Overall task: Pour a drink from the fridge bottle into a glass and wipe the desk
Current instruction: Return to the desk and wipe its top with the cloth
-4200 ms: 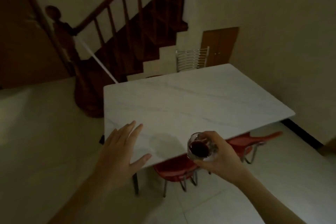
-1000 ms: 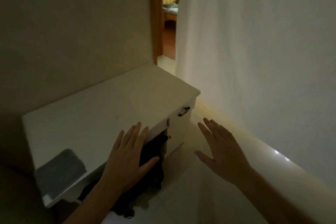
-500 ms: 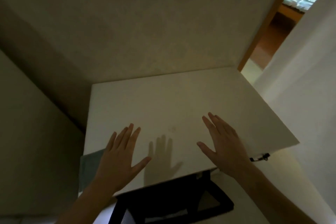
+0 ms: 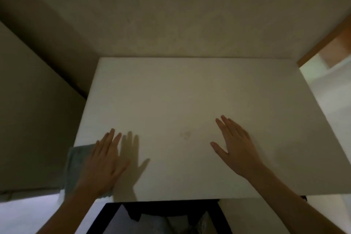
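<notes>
A white desk top fills the middle of the head view, seen from straight above. A faint round stain marks it between my hands. A grey-green cloth lies on the desk's near left corner. My left hand hovers over the cloth's right part, fingers straight and together, holding nothing. My right hand is spread flat above the desk's right half, empty. No glass or bottle is in view.
A beige wall rises right behind the desk. A tall pale panel stands at the left. A wooden door frame and lit doorway are at the upper right. A dark open space lies below the desk's front edge.
My view has squared up over the desk. My left hand moved left over the cloth. Seconds ago my right hand held a glass of dark drink at a marble table; now it is empty.
</notes>
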